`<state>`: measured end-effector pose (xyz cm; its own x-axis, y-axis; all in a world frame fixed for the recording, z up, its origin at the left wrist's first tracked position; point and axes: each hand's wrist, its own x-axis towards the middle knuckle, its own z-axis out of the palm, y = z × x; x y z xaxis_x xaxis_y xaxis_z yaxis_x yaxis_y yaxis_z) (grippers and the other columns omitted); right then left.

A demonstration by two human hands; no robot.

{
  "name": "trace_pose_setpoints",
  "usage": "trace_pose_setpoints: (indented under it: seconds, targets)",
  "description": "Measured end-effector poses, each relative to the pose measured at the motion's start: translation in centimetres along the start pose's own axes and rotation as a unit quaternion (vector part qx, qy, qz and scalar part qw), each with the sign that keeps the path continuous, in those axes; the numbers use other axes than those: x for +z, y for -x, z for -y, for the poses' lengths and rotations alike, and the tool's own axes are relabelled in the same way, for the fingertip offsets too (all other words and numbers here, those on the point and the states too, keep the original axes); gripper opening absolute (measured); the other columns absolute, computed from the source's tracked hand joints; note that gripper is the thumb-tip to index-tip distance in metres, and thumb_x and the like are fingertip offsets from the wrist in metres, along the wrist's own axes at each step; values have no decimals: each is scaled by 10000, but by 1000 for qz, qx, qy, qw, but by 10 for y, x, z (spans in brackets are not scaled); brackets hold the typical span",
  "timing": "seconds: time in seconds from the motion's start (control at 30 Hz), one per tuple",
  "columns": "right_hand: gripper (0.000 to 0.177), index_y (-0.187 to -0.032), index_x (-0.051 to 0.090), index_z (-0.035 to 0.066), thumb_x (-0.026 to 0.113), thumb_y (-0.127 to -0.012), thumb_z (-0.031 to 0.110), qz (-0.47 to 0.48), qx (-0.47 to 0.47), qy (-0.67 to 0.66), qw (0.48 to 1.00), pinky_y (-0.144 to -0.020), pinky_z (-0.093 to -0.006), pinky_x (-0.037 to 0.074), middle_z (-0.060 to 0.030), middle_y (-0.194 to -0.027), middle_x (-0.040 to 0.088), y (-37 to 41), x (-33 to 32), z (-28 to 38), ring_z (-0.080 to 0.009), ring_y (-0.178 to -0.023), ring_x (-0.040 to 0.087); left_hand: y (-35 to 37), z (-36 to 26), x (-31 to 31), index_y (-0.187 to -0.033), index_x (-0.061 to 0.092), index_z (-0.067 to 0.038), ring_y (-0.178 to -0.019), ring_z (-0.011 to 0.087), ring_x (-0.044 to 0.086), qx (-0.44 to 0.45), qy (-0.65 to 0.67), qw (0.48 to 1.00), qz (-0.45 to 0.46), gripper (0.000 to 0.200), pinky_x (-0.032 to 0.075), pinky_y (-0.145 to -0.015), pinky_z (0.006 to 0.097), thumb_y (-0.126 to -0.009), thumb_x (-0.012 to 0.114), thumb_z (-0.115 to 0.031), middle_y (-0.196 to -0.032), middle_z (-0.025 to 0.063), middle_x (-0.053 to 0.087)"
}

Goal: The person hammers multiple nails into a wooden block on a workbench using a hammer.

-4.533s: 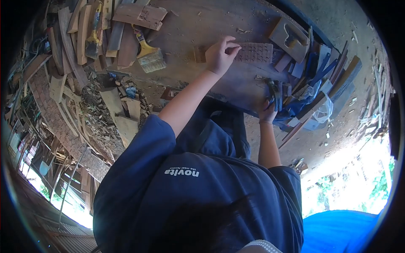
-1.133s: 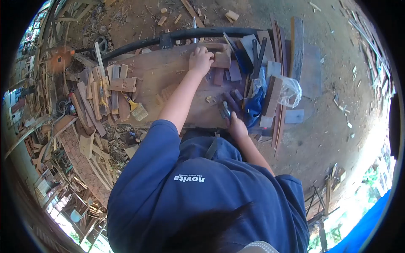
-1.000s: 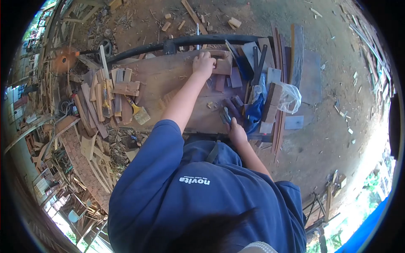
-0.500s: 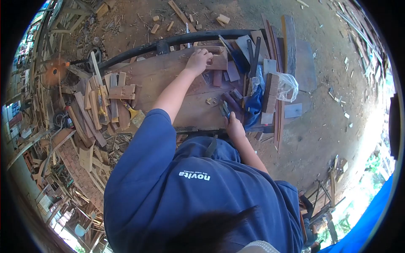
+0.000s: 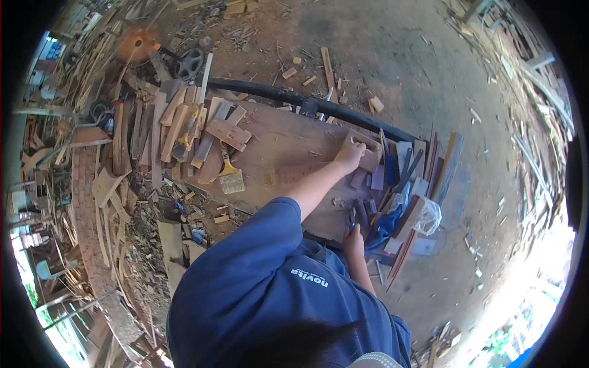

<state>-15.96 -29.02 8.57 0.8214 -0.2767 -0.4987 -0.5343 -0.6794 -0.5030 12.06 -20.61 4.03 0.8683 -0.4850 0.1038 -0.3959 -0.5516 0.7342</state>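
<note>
My left hand is closed on the near end of a brown wooden block with a cutout, which rests on the wooden workbench. Its fingers curl over the block's edge, and their undersides are hidden. Close to my body, my right hand grips what look like pliers, dark jaws pointing away from me. Small dark wood blocks lie just beyond the pliers, beside a blue cloth or bag. A few wood chips sit on the bench between both hands.
At the bench's left lie stacked wood offcuts and a paintbrush. Long strips, dark-handled tools and a clear plastic bag crowd the right end. A dark rail runs along the far edge.
My view has turned left, so the bench appears tilted and shifted right and down. Both hands keep their holds, the left on the block and the right on the pliers.
</note>
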Motion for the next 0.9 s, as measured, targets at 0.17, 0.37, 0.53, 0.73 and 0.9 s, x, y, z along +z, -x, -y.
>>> trace_pose_setpoints:
  seconds: [0.17, 0.37, 0.53, 0.73, 0.9]
  targets:
    - [328, -1059, 423, 24, 522, -950, 317, 16, 28, 22, 999, -735, -594, 491, -335, -886, 638, 0, -1, 11, -519, -864, 615, 33, 3, -14, -886, 596, -18, -883, 376, 617, -80, 123, 978, -145, 87, 478, -754, 433, -874, 628, -98, -891, 185, 651]
    - [410, -1207, 437, -10, 523, -955, 302, 15, 28, 20, 999, -775, -585, 493, -354, -932, 626, 1, -7, 18, -525, -914, 602, 128, 40, -26, -912, 676, -24, -814, 221, 658, -164, 188, 937, -243, 83, 509, -758, 334, -830, 680, -39, -869, 105, 693]
    - [347, -1081, 429, 21, 502, -959, 338, 32, 38, 63, 997, -776, -600, 493, -355, -928, 627, -3, -3, 24, -549, -892, 596, 206, 43, -56, -943, 657, -19, -754, 133, 635, -276, 283, 892, -219, 75, 512, -684, 277, -868, 658, -12, -810, 63, 675]
    - [304, -1035, 417, 38, 491, -959, 324, 12, 39, 88, 995, -751, -602, 493, -341, -883, 636, -2, 12, 36, -539, -850, 609, 260, 43, -58, -935, 648, -27, -644, 89, 601, -336, 297, 882, -144, 71, 488, -587, 231, -875, 683, -42, -746, 27, 651]
    - [278, -1032, 417, 20, 494, -956, 276, -1, 21, 97, 995, -743, -607, 483, -344, -862, 631, -2, 15, 40, -537, -843, 606, 271, 33, -60, -918, 672, -16, -697, 158, 613, -274, 190, 934, -127, 116, 495, -674, 317, -864, 696, -116, -749, 63, 656]
